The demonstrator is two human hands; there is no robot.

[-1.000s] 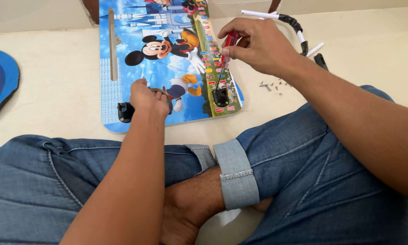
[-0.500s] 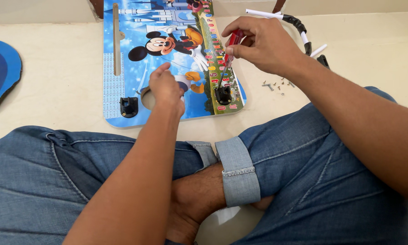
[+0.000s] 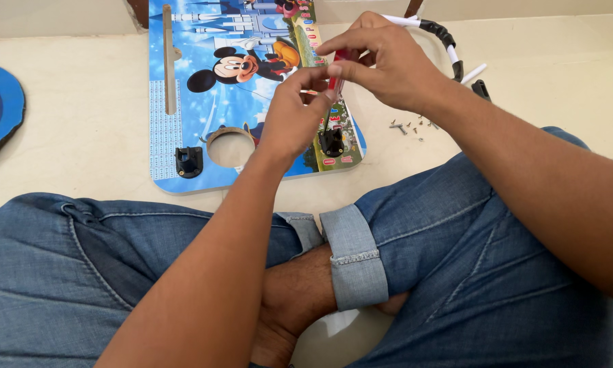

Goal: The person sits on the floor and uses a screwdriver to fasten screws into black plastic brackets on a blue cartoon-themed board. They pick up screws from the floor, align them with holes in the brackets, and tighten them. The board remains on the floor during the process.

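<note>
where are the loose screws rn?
Head view: the loose screws lie scattered on the pale floor, right of the cartoon-printed board, just below the right hand and near the black-and-white tube.

Red-handled screwdriver (image 3: 334,80) stands nearly upright, tip down on a black bracket (image 3: 331,142) at the near right corner of the blue cartoon-printed board (image 3: 204,102) lying flat on the floor.

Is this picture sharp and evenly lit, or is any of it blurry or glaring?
Head view: soft, even light, no glare on the blue board; faint shadows beside the screws; both hands, left hand and right hand, look sharp; the screwdriver between them is mostly hidden.
</note>
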